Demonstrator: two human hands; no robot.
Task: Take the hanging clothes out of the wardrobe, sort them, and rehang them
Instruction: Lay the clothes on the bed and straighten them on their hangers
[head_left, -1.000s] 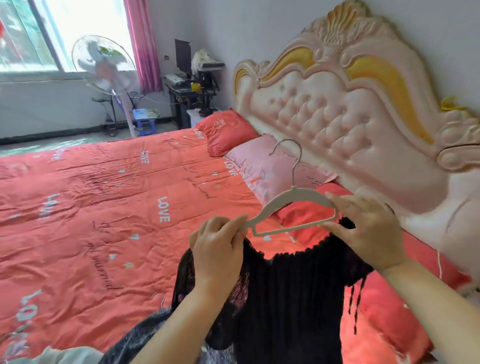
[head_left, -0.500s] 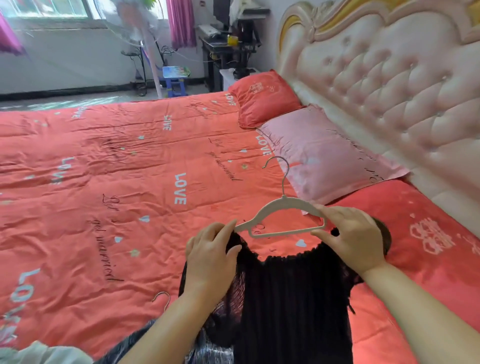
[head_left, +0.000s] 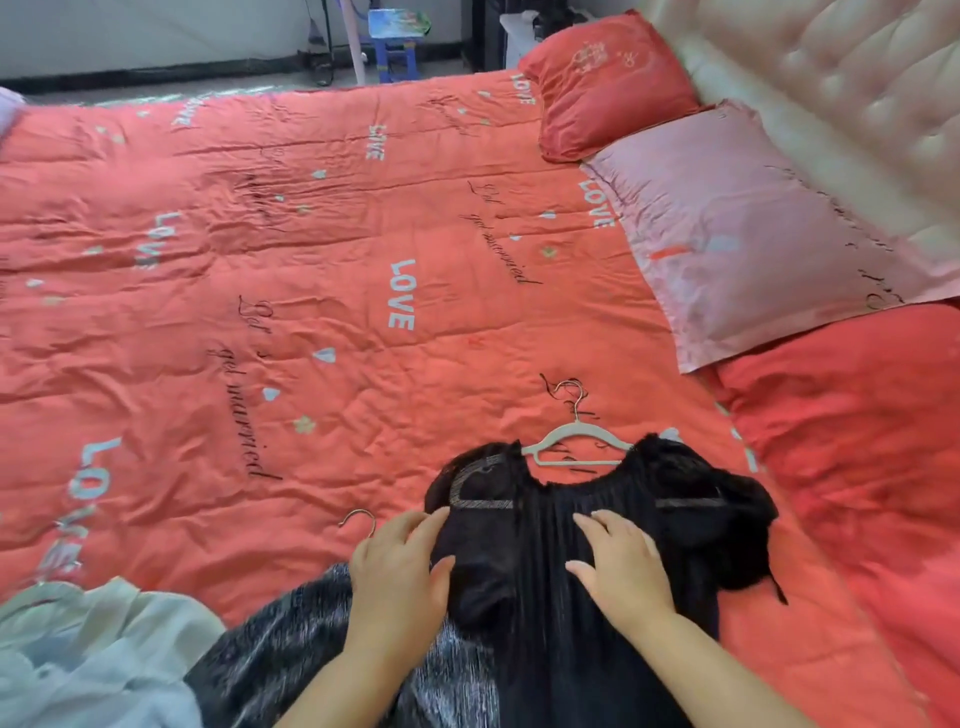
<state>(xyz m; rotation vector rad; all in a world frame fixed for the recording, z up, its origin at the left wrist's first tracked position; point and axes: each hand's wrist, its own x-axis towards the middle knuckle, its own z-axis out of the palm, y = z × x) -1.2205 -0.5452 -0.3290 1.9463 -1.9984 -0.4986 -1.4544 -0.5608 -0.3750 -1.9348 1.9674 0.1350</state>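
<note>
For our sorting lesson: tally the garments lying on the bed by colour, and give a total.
Black pleated garment: 1
Dark speckled garment: 1
Pale garment: 1
Total: 3

- The pale hanger (head_left: 574, 441) shows only its hook and neck clearly; its shoulders lie inside the black dress (head_left: 597, 597), faint through sheer fabric.
- The black dress is cut off below by the bottom edge.
- A metal hook (head_left: 358, 519) shows beside the left hand (head_left: 400, 566); the rest of that hanger is hidden.
- The pale garment (head_left: 93, 649) in the bottom left corner is blurred and cut off.
- The headboard (head_left: 831, 78) is blurred and cut off at the top and right.
</note>
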